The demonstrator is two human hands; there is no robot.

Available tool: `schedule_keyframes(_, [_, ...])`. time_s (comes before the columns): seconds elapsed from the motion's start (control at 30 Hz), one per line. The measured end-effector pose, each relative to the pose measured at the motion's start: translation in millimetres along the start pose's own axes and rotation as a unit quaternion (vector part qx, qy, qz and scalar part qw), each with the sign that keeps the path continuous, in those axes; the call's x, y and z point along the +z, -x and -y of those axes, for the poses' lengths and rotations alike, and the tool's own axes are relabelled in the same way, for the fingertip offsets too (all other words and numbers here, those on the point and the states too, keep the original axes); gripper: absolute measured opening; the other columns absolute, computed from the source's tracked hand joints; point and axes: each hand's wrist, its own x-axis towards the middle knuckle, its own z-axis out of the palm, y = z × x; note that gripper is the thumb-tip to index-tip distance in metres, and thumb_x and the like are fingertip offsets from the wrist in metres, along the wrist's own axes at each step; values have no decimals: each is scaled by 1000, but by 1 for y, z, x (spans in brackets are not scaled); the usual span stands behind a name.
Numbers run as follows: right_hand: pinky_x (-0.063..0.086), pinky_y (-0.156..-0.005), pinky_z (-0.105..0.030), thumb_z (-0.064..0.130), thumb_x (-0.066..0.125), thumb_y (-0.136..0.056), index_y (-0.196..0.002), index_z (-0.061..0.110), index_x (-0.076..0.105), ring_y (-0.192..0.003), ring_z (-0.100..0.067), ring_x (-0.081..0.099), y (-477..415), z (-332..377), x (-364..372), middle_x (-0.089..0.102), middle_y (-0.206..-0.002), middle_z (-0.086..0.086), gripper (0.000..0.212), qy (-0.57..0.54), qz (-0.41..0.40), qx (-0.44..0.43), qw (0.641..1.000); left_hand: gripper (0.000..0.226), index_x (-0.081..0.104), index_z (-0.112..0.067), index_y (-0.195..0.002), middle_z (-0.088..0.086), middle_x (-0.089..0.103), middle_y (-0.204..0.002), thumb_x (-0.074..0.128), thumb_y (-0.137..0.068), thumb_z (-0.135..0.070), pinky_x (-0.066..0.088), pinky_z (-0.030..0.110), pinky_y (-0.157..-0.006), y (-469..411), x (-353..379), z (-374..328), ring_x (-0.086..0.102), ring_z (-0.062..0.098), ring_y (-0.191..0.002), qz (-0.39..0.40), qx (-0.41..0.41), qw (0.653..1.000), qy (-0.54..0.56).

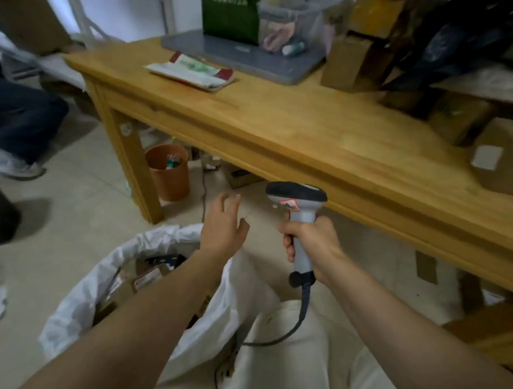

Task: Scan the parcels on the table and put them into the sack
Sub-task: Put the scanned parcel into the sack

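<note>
Right hand (312, 245) grips the handle of a grey-and-white corded barcode scanner (297, 198), just short of the yellow wooden desk (275, 127). Left hand (224, 226), beside it, is spread wide and holds nothing. Below and left of that hand gapes a white woven sack (75, 304) with boxed parcels (146, 280) inside. Brown cardboard parcels (346, 59) stand on the desk, far up and right of both hands.

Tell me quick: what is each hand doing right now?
Left hand: open, empty, above the sack.
Right hand: grips the scanner by its handle.
</note>
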Motion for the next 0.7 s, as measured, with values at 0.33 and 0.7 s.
schedule_keyframes(0.33, [41,-43,-24,-1,61,-85,-85,7,56,-39,-14,46,51,48,-158,52,-51,-5,9,-138,-178,-112,968,62,39,-14,-145,7,41,-140,63,-89,-24,36,33,-105,-40,2,-250,38,22,-130,-43,247,965,79])
schedule_keyframes(0.7, [44,-48,-27,-1,61,-84,-73,11,52,-46,-14,49,63,42,-274,53,-53,-4,19,-226,-301,-131,917,79,15,-16,-154,5,12,-161,63,-91,-16,16,35,-120,-80,63,-423,9,21,-148,91,426,897,-73])
